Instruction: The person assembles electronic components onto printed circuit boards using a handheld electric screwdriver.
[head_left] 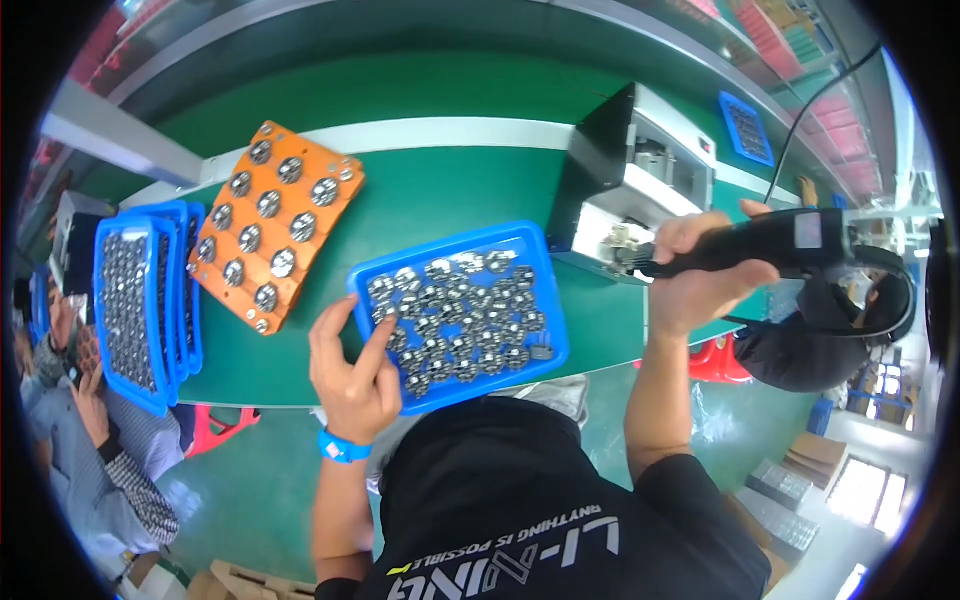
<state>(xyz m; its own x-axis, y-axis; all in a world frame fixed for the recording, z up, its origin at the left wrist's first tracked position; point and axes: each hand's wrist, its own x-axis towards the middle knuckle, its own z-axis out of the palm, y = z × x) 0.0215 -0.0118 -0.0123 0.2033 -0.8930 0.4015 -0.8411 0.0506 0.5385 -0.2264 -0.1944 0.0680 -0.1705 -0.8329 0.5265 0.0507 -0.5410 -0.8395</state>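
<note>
My right hand (pixel 705 262) is wrapped round a black electric screwdriver (pixel 770 245) with a cord at its back end. The tool lies nearly level, its tip pointing left at the front of a black and white screw feeder (pixel 625 195). My left hand (pixel 352 375), a blue band on its wrist, is at the left edge of a blue tray (pixel 553 300). Its fingers are stretched and apart, one over the rim beside the small round metal parts (pixel 455 318). Whether that fingertip touches a part, I cannot tell. Several rows of these parts fill the tray.
An orange fixture board (pixel 275 235) with similar round parts lies to the left on the green table (pixel 440 185). Beyond it stand several filled blue trays (pixel 165 390), close to another person's hands (pixel 92 405). At the far right are another blue tray (pixel 768 155) and a person in black (pixel 805 345).
</note>
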